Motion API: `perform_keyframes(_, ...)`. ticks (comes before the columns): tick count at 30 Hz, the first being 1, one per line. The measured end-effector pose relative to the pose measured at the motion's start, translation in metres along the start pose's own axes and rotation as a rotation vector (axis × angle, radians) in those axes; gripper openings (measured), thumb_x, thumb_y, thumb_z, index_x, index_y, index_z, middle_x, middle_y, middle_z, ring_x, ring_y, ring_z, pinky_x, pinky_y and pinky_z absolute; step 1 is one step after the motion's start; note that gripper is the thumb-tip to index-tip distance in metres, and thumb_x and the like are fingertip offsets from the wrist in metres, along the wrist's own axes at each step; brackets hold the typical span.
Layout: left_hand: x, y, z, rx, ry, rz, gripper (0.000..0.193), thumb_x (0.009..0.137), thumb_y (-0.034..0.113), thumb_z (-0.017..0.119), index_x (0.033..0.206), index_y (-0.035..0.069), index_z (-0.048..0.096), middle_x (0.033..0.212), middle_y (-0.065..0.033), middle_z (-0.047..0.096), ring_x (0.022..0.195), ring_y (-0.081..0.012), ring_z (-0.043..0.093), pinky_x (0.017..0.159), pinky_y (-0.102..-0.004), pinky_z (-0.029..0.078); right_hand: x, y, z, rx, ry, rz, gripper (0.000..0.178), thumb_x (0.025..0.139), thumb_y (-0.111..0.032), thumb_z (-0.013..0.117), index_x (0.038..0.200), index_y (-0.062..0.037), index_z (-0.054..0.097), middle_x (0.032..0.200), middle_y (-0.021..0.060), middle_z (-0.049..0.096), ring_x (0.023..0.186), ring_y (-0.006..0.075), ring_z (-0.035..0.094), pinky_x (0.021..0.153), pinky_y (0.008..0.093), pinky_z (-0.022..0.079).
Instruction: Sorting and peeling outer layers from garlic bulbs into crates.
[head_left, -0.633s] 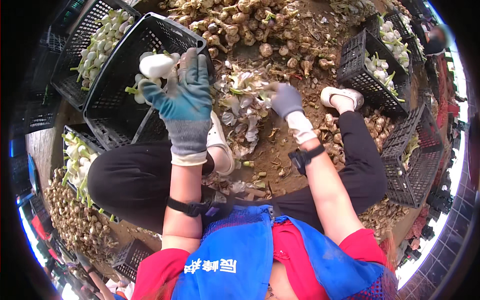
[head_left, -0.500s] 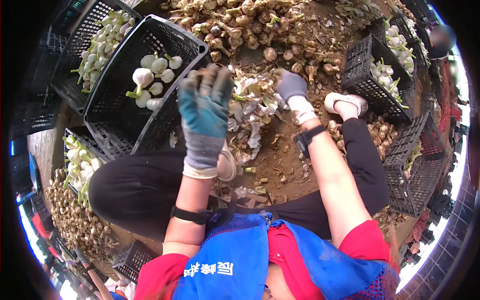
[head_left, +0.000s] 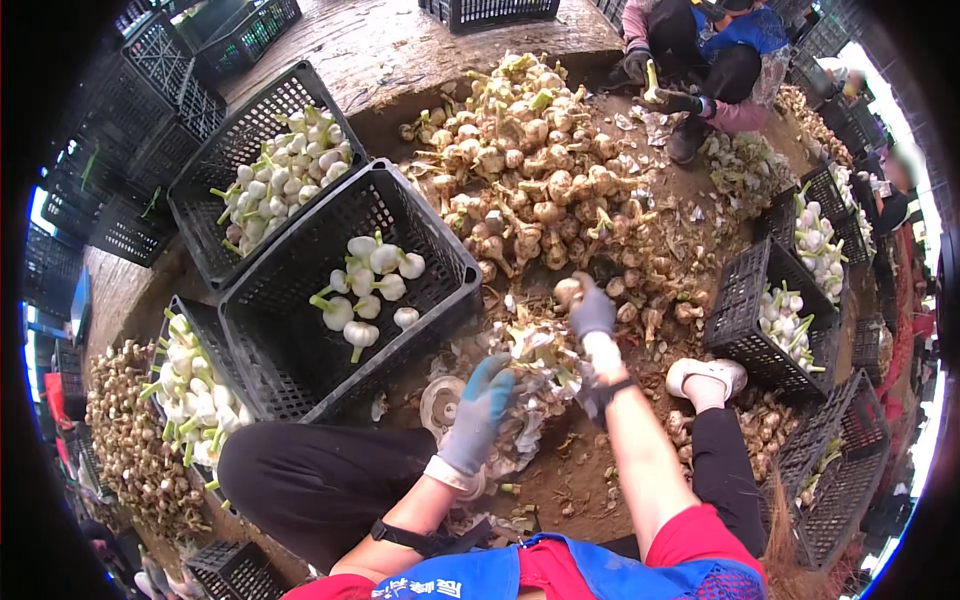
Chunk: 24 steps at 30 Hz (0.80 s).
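Note:
My right hand (head_left: 592,312), in a grey glove, grips an unpeeled brownish garlic bulb (head_left: 567,291) at the near edge of a big heap of unpeeled garlic (head_left: 530,160). My left hand (head_left: 481,405), in a teal and grey glove, hovers beside a pile of loose garlic skins (head_left: 530,365) between my feet. Its fingers stretch forward and hold nothing that I can see. To the left, a black plastic crate (head_left: 270,340) holds several cleaned white garlic bulbs (head_left: 365,285) with short green stems.
Behind that crate stands a fuller crate (head_left: 190,190) of white garlic; another garlic-filled crate (head_left: 210,345) is by my left knee. More crates (head_left: 715,310) line the right side. A co-worker (head_left: 740,60) sits beyond the heap, holding a garlic stalk. My shoes flank the skins.
My view has tilted up, bringing the co-worker in. My left hand has come down from beside the crate toward the skins. My right hand has reached to the heap and taken a garlic bulb.

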<state>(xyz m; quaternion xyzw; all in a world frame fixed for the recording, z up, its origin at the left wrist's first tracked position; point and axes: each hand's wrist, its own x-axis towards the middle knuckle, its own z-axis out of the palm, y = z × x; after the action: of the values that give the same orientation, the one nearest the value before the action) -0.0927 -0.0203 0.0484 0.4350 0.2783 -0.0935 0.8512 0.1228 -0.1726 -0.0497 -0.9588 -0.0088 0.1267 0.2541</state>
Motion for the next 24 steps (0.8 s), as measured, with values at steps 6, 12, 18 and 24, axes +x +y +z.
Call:
perform_keyframes(6,0.03,-0.045,-0.03,0.295,0.023,0.28,0.047,0.098,0.018,0.058,0.139,0.011,0.037,0.111,0.0008,0.054,0.091,-0.0086,0.06,0.076,-0.0216,0.049,-0.14,-0.061,-0.029,0.388,-0.063,-0.154,0.052,0.082,-0.017,0.076,0.13,-0.0092,0.056,0.113,0.0123,0.07,0.097,0.0261,0.069,0.085,0.0352,0.056)
perform_keyframes(12,-0.005,0.013,-0.005,-0.047,0.095,0.109,0.042,0.089,0.004,0.063,0.129,0.005,0.05,0.113,-0.0017,0.059,0.095,-0.0102,0.059,0.082,-0.0248,0.05,-0.16,-0.054,-0.021,0.66,-0.2,-0.299,0.028,0.096,-0.006,0.053,0.122,-0.0034,0.064,0.11,0.0083,0.069,0.094,0.0169,0.065,0.083,0.0292,0.053)
perform_keyframes(18,-0.012,0.002,0.0,0.642,-0.077,0.76,0.072,0.068,-0.004,0.072,0.135,0.003,0.046,0.133,-0.0114,0.051,0.123,-0.0242,0.052,0.107,-0.0337,0.041,-0.17,-0.069,-0.063,0.762,-0.262,-0.046,0.033,0.09,-0.035,0.072,0.098,-0.0029,0.068,0.087,0.0078,0.07,0.079,0.015,0.065,0.071,0.0303,0.052)
perform_keyframes(24,-0.013,0.014,0.01,0.17,-0.197,0.632,0.072,0.069,-0.008,0.069,0.135,0.002,0.044,0.126,-0.0083,0.052,0.118,-0.0187,0.052,0.102,-0.0316,0.044,-0.195,-0.089,-0.096,1.006,-0.202,-0.118,0.019,0.094,-0.013,0.063,0.106,0.0006,0.068,0.091,0.0019,0.068,0.073,0.0068,0.058,0.062,0.0229,0.048)
